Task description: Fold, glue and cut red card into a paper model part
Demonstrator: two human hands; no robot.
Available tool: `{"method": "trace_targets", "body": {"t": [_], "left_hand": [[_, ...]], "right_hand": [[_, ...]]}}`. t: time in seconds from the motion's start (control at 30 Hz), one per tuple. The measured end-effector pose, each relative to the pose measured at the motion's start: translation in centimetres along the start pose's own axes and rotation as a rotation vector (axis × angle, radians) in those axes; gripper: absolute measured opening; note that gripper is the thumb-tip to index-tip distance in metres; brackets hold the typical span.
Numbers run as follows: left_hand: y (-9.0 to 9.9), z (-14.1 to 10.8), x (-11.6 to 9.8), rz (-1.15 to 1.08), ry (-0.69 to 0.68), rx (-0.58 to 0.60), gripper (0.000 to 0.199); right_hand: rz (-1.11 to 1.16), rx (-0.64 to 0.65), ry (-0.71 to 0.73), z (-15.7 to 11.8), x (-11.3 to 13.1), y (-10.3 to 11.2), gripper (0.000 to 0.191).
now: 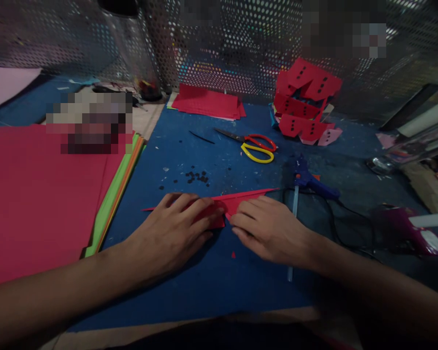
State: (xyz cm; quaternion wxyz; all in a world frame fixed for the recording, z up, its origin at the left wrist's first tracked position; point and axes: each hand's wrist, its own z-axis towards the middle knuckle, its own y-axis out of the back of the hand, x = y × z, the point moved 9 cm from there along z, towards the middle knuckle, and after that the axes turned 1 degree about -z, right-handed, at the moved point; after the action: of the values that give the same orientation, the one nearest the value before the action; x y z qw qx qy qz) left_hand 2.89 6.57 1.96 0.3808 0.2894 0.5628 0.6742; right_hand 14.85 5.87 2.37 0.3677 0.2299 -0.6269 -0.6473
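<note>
A narrow folded piece of red paper [235,203] lies on the blue tabletop, its long thin edge running left and right beyond my fingers. My left hand [184,221] covers its left part, fingers bent together and pressed over the paper. My right hand [264,223] is curled closed on the right part, fingertips on the paper. A small gap separates the two hands, where a notch shows at the paper's lower edge. Just below lies a tiny red paper scrap [233,254]. Beyond the hands sit several small black paper bits [197,176].
Scissors [250,143] with red and yellow handles lie farther back. A blue glue gun [312,181] with its cord is at right. Stacked coloured sheets [51,194] fill the left. Red strips [208,102] and red cut-outs with black dots [306,104] rest by the perforated metal screen [233,48].
</note>
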Motion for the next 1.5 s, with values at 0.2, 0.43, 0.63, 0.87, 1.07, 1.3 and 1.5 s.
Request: {"method": "trace_targets", "body": {"t": [0.2, 0.43, 0.63, 0.87, 1.07, 1.3, 1.5], "left_hand": [[-0.18, 0.0, 0.09, -0.016, 0.001, -0.001, 0.037], [-0.25, 0.0, 0.18, -0.019, 0.013, 0.009, 0.038], [-0.34, -0.04, 0.16, -0.017, 0.016, 0.011, 0.037], [-0.44, -0.2, 0.28, -0.024, 0.018, 0.016, 0.039], [-0.34, -0.16, 0.17, -0.017, 0.007, 0.003, 0.039], [-0.17, -0.02, 0.01, -0.008, -0.007, -0.004, 0.036], [-0.34, 0.03, 0.35, -0.037, 0.03, 0.005, 0.04]], "right_hand": [[0.002, -0.002, -0.008, 0.09, -0.18, -0.31, 0.022], [0.023, -0.04, 0.006, 0.1, -0.07, -0.11, 0.023], [0.035, -0.06, -0.012, 0.03, -0.45, -0.04, 0.023], [0.075, -0.072, -0.009, -0.02, -0.62, 0.38, 0.024], [0.081, -0.07, -0.033, 0.06, -0.7, 0.24, 0.026], [0.053, -0.076, -0.057, 0.14, -0.93, 0.13, 0.022], [0.033, -0.083, -0.021, 0.16, -0.64, 0.14, 0.027]]}}
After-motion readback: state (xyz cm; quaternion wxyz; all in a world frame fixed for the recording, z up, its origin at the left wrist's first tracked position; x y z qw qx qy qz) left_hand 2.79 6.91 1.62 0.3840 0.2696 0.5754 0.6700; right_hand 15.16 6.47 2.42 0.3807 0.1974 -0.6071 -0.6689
